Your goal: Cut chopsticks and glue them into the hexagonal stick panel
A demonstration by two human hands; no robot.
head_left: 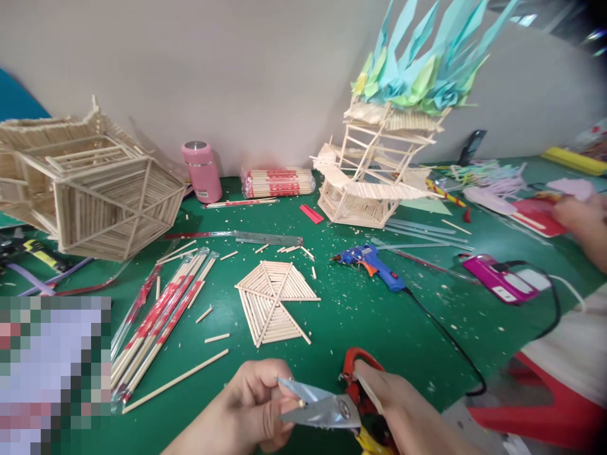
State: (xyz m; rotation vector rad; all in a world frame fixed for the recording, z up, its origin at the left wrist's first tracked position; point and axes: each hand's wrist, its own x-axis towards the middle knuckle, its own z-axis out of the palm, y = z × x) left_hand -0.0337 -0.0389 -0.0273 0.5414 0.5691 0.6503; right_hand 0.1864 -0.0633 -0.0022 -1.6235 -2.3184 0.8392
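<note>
Fingers (272,379) of the left hand (256,407) are pressed together on a short stick piece (300,402), a thin pale wooden bit whose end shows just past the fingertips. The right hand (401,407) is closed around the handles of the scissors (322,411). Their handles are red and yellow, and their grey metal blades stand open with the stick piece between them. Both hands are low in the view, above the near edge of the green mat (370,316), which is sprinkled with small wood crumbs.

Just beyond the hands lies a flat hexagonal panel (275,300) made of many parallel sticks with ribs like a fan. To its right rests a blue glue gun (372,262) with an orange trigger, and its black cable (448,338) curves toward the right hand. On the left lie chopsticks in clear sleeves (161,322) with red print, and a long loose stick (175,381) is near the left hand.

Farther back, a big hexagonal stick structure (90,189) lies on its side, and a pink cylindrical bottle (202,172) stands upright. Beside the bottle is a wrapped chopstick pack (277,182), and a metal ruler (268,239) lies in front of it. A stick pagoda (367,189) is tilted and carries folded paper shapes (417,63) in blue and green. At the right edge another person's hand (585,221) is over red paper, well apart from the scissors. Nothing lies between the hands and the panel.
</note>
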